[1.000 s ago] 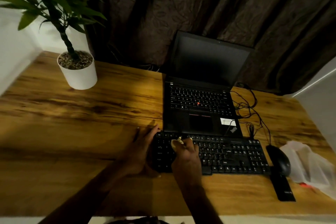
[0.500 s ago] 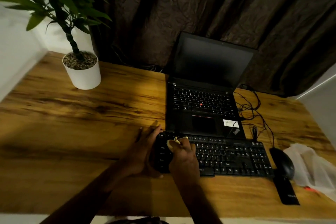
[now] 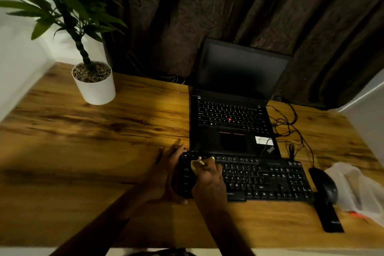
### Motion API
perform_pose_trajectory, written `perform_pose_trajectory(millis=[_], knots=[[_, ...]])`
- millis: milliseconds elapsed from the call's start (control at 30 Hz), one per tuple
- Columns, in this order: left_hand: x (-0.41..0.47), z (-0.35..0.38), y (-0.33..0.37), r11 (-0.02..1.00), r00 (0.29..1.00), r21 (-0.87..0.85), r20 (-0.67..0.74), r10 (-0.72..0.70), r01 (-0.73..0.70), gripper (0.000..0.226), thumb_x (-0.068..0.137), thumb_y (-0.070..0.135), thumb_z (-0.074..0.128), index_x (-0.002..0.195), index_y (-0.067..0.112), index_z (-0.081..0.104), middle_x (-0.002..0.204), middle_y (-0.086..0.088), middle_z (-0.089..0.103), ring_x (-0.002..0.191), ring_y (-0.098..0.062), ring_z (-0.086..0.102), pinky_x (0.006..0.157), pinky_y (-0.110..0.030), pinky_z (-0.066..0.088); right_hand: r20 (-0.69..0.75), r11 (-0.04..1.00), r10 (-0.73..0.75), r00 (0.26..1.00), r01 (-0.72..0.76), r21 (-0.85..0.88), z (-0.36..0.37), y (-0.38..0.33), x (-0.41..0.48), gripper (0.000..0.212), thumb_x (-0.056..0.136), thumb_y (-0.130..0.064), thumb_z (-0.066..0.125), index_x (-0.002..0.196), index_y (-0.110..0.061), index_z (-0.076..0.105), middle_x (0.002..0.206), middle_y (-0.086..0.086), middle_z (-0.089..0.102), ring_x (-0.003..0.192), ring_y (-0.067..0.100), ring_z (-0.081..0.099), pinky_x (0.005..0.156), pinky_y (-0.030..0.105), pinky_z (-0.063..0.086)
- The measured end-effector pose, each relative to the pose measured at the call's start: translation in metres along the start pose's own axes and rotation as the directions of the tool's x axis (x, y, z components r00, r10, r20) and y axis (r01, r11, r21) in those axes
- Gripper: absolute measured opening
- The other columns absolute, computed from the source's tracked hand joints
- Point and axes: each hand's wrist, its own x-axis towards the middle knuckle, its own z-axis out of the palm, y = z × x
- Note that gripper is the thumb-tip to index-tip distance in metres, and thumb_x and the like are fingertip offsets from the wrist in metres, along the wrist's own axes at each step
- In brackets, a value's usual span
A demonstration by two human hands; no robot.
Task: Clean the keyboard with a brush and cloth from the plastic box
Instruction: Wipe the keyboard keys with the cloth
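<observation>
A black keyboard [image 3: 264,178] lies on the wooden desk in front of the laptop. My right hand [image 3: 208,181] presses a small yellowish cloth [image 3: 198,163] onto the keys at the keyboard's left end, fingers closed around it. My left hand [image 3: 166,172] grips the keyboard's left edge, thumb at the front and fingers along the side. A translucent plastic box [image 3: 357,189] sits at the far right of the desk. No brush is visible.
An open black laptop [image 3: 232,122] stands just behind the keyboard. A black mouse [image 3: 324,185] and a flat black object [image 3: 329,216] lie right of the keyboard, cables [image 3: 288,127] behind them. A potted plant [image 3: 94,83] stands at the back left. Dark curtains hang behind.
My right hand with the cloth has slid left along the keys toward the keyboard's left end. The left hand has kept its hold on the edge.
</observation>
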Motion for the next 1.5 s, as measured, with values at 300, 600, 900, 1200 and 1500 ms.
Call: perform_pose_trajectory(millis=[300, 600, 900, 1200, 1500], knots=[[0.004, 0.002, 0.004, 0.998, 0.999, 0.069, -0.045, 0.014, -0.011, 0.132, 0.068, 0.065, 0.077, 0.155, 0.020, -0.011, 0.157, 0.019, 0.001, 0.152, -0.010, 0.000, 0.122, -0.041, -0.008, 0.055, 0.999, -0.048, 0.997, 0.049, -0.007, 0.006, -0.018, -0.013, 0.048, 0.075, -0.025, 0.033, 0.107, -0.022, 0.068, 0.109, 0.006, 0.059, 0.090, 0.027, 0.057, 0.057, 0.031, 0.054], [0.003, -0.005, 0.011, 0.997, 1.000, 0.079, -0.016, 0.024, -0.023, 0.146, 0.050, 0.075, 0.076, 0.145, 0.040, -0.029, 0.155, 0.022, 0.006, 0.145, 0.009, -0.013, 0.123, -0.044, -0.006, 0.004, 0.997, 0.048, 0.999, -0.048, -0.062, 0.006, -0.009, -0.017, 0.038, 0.072, -0.005, 0.053, 0.103, -0.021, 0.068, 0.109, 0.005, 0.057, 0.089, 0.026, 0.056, 0.057, 0.029, 0.054], [0.000, 0.001, 0.002, 1.000, 1.000, 0.012, -0.027, -0.008, 0.009, 0.149, 0.049, 0.075, 0.081, 0.153, 0.035, -0.018, 0.166, 0.008, 0.006, 0.152, -0.010, -0.004, 0.123, -0.048, 0.000, -0.003, 0.998, 0.068, 0.998, -0.068, -0.007, -0.002, 0.014, -0.018, 0.043, 0.071, -0.002, 0.069, 0.106, -0.026, 0.067, 0.112, 0.005, 0.058, 0.091, 0.028, 0.056, 0.059, 0.026, 0.050], [0.000, -0.001, 0.005, 1.000, 0.999, 0.005, -0.039, 0.007, -0.007, 0.147, 0.048, 0.084, 0.074, 0.154, 0.031, -0.014, 0.165, 0.005, 0.013, 0.153, -0.013, 0.002, 0.122, -0.053, 0.004, -0.015, 0.998, 0.029, 0.999, -0.030, -0.048, 0.001, 0.008, -0.020, 0.041, 0.071, -0.003, 0.065, 0.105, -0.025, 0.068, 0.111, 0.003, 0.057, 0.091, 0.024, 0.056, 0.058, 0.026, 0.053], [0.000, -0.001, 0.003, 0.998, 0.999, 0.052, -0.029, -0.015, 0.017, 0.160, 0.038, 0.082, 0.081, 0.155, 0.032, -0.015, 0.166, 0.008, 0.006, 0.152, -0.008, -0.005, 0.123, -0.047, -0.008, -0.102, 0.992, 0.112, 0.988, -0.118, -0.051, -0.003, 0.034, -0.019, 0.043, 0.068, 0.009, 0.067, 0.101, -0.018, 0.070, 0.110, 0.011, 0.059, 0.089, 0.031, 0.058, 0.057, 0.030, 0.056]])
